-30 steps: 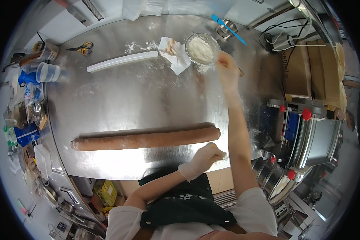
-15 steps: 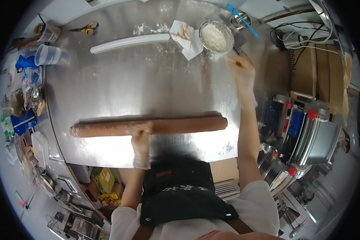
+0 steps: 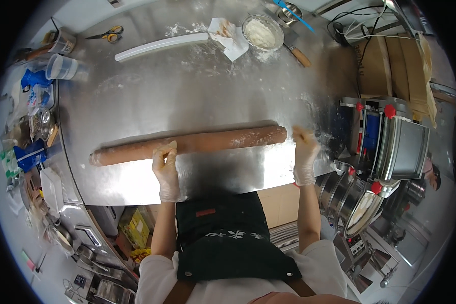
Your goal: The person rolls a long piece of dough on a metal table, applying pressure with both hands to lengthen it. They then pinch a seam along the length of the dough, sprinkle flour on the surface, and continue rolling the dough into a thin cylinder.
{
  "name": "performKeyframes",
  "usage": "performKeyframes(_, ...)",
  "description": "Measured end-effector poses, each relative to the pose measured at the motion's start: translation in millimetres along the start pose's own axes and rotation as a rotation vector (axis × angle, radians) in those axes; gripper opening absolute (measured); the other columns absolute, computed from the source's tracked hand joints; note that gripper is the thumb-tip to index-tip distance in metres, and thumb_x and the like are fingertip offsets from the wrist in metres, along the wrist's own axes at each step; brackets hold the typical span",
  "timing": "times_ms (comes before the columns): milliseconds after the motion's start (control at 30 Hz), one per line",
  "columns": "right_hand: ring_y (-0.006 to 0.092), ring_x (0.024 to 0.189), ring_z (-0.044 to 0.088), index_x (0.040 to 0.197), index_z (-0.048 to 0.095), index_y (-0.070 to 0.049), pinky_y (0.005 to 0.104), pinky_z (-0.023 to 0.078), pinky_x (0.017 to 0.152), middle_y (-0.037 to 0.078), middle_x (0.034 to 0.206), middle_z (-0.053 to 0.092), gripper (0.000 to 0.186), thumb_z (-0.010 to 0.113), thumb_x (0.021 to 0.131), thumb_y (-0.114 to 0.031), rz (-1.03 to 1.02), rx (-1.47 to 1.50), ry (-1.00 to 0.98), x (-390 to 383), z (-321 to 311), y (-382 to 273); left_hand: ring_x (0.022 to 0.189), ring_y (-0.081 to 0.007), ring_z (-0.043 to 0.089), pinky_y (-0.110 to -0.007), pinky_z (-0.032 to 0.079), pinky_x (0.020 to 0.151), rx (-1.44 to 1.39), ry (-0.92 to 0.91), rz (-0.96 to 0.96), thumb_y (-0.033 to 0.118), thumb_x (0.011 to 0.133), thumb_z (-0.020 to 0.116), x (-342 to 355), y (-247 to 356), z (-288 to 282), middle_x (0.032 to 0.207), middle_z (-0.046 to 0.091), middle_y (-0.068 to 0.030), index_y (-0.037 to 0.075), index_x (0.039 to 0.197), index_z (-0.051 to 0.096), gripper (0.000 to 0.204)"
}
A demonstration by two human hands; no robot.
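A long brown dough log (image 3: 207, 143) lies across the steel table in front of me, with white flour dusted over its right half. My left hand (image 3: 165, 169), in a clear glove, is closed, its curled fingers at the log's near edge left of the middle. Just past the log's right end is my right hand (image 3: 305, 157), also gloved; motion blurs its fingers, so what they hold, if anything, is unclear. Farther back stands a bowl of white flour (image 3: 262, 33), with a wooden-handled tool (image 3: 300, 55) beside it.
A white bar (image 3: 162, 46), a stained paper (image 3: 229, 38) and scissors (image 3: 109, 34) lie along the back of the steel table (image 3: 187, 96). A blue spatula (image 3: 298, 17) rests on a metal cup. A metal machine with red knobs (image 3: 390, 142) stands at the right edge.
My right hand has come back from near the flour bowl to the log's right end. Fresh flour shows on the log's right half. My left hand has shifted slightly left.
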State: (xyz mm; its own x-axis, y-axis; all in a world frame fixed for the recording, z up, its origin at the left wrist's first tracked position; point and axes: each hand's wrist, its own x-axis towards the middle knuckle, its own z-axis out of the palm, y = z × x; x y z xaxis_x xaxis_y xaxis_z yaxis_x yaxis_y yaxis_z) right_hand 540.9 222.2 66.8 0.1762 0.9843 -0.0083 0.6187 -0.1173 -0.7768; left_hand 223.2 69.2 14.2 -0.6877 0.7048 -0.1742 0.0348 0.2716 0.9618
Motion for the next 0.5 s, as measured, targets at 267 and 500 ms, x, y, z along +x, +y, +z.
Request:
performKeyframes(267,0.0142,0.084,0.065,0.115,0.073,-0.004,0.027,0.053,0.078,0.009,0.106,0.073,0.023,0.065,0.093,0.001,-0.249,0.269,-0.661,-88,124,-100,0.121,-0.0242,0.06,-0.037,0.044,0.106,-0.141,0.4,-0.142,-0.001,0.097,0.06,2,6,-101,0.117,0.066,-0.0136,0.005,0.095,0.061,0.007)
performKeyframes(500,0.0145,0.082,0.066,0.12,0.072,-0.005,0.028,0.056,0.078,0.008,0.104,0.073,0.023,0.061,0.1,-0.002,-0.175,0.453,-0.554,-138,196,-134,0.105,-0.0189,0.06,-0.039,0.045,0.105,-0.115,0.721,-0.099,0.015,0.095,0.065,-23,-22,-208,0.108,0.07,-0.0088,0.008,0.09,0.068,0.009)
